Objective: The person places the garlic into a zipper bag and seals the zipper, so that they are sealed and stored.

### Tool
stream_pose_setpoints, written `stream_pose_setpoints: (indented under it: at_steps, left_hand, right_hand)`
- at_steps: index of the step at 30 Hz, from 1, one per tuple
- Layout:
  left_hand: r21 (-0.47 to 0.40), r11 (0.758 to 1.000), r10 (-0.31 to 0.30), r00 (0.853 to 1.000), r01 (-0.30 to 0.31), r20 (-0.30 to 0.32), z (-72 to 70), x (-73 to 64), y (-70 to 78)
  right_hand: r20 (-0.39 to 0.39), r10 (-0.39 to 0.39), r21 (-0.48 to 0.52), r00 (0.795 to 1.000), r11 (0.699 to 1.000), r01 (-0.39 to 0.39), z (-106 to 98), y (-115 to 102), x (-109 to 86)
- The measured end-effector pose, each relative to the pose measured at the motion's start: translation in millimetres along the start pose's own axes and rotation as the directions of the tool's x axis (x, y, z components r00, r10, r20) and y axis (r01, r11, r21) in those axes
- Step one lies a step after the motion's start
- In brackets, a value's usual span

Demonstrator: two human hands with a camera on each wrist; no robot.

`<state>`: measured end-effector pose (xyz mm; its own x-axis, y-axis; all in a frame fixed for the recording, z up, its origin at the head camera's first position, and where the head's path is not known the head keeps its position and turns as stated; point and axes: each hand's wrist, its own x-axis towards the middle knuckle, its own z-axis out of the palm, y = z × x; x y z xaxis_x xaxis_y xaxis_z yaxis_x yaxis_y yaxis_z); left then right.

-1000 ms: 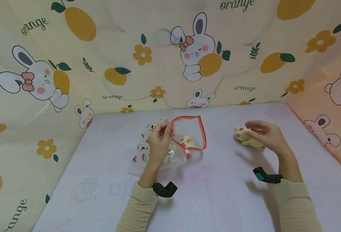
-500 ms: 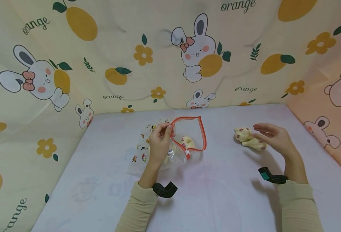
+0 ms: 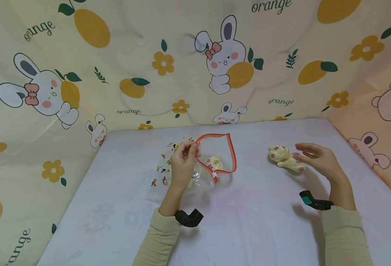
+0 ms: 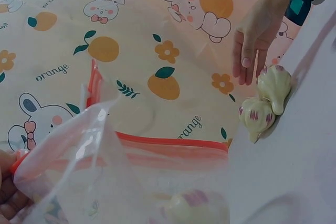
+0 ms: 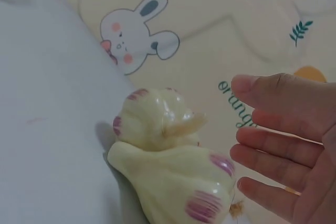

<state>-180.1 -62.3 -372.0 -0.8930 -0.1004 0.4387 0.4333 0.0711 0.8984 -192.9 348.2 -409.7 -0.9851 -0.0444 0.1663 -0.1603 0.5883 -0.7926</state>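
My left hand [image 3: 183, 162] pinches the red-edged mouth of a clear plastic zip bag [image 3: 162, 184] printed with small cartoon figures. The bag's mouth gapes toward the right, and a garlic bulb [image 3: 214, 163] with purple streaks shows inside it. To the right, two more garlic bulbs lie side by side on the table, one behind [image 3: 279, 153] and one in front [image 3: 292, 164]. My right hand [image 3: 319, 159] hovers just right of this pair, fingers extended and holding nothing. In the right wrist view, its fingertips [image 5: 244, 184] are close beside the nearer bulb [image 5: 178, 182].
A pale cloth covers the table [image 3: 242, 221]. Behind it and along both sides hangs a cream curtain [image 3: 182, 55] printed with rabbits and oranges. Each wrist wears a black camera band, one on the left [image 3: 189, 218] and one on the right [image 3: 316, 201].
My right hand has drawn back to the right, off the two garlic bulbs, uncovering more of them. The left hand and the bag have stayed in place.
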Motion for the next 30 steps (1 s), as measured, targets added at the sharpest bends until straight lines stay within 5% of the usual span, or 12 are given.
stream_pose_setpoints:
  at_steps: [20,30]
  left_hand:
    - [0.0,1.0,0.002,1.0,-0.002,0.01,-0.7,-1.1,1.2]
    - [-0.007,1.0,-0.013,1.0,0.013,0.011,-0.4,-0.5,-0.2]
  right_hand:
    - [0.109,0.158,-0.09,0.981,0.985,-0.149,2,22,-0.1]
    - [0.148,0.208,-0.059,0.967,0.978,-0.201,2,28,-2.3]
